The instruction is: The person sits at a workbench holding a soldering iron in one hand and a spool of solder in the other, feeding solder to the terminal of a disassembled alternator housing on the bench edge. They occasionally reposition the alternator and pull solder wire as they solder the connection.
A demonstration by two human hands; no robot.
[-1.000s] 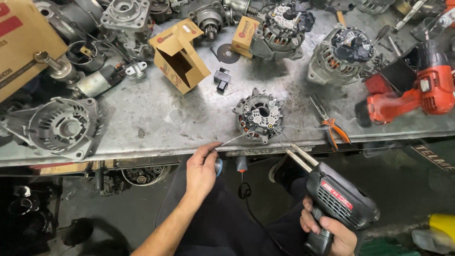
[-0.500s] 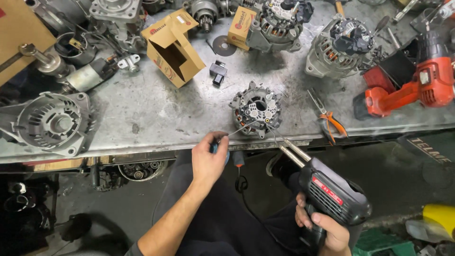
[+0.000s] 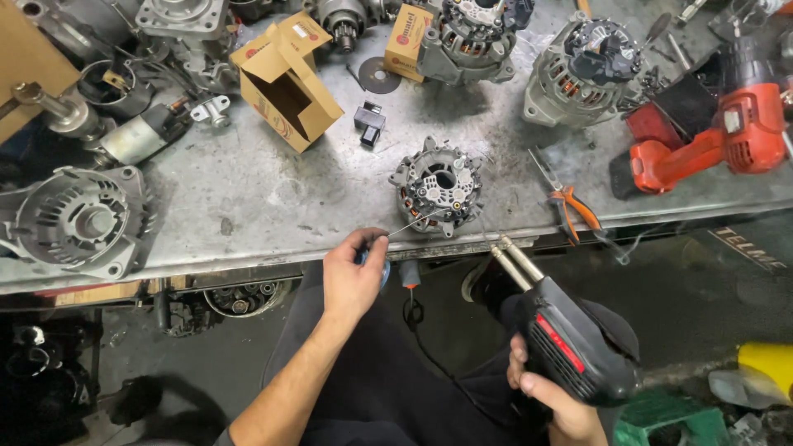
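My left hand (image 3: 353, 275) pinches a thin strand of solder wire (image 3: 411, 226) at the bench's front edge, with a small blue spool tucked under its fingers. The wire's tip reaches the round alternator part (image 3: 438, 186) lying near the edge. My right hand (image 3: 547, 395) grips a black soldering gun (image 3: 570, 334) with a red stripe, held below bench level. Its twin metal prongs point up toward the alternator part and stop just short of the bench edge.
An open cardboard box (image 3: 287, 78), orange-handled pliers (image 3: 570, 202), a red power tool (image 3: 710, 144), alternators (image 3: 591, 70) and a housing (image 3: 78, 219) crowd the metal bench (image 3: 248, 198). A small black block (image 3: 369, 122) lies behind the part. A cord hangs below the edge.
The view has shifted down a little. My left hand closed on the solder wire and its tip came to the alternator part. The soldering gun rose slightly toward the bench edge.
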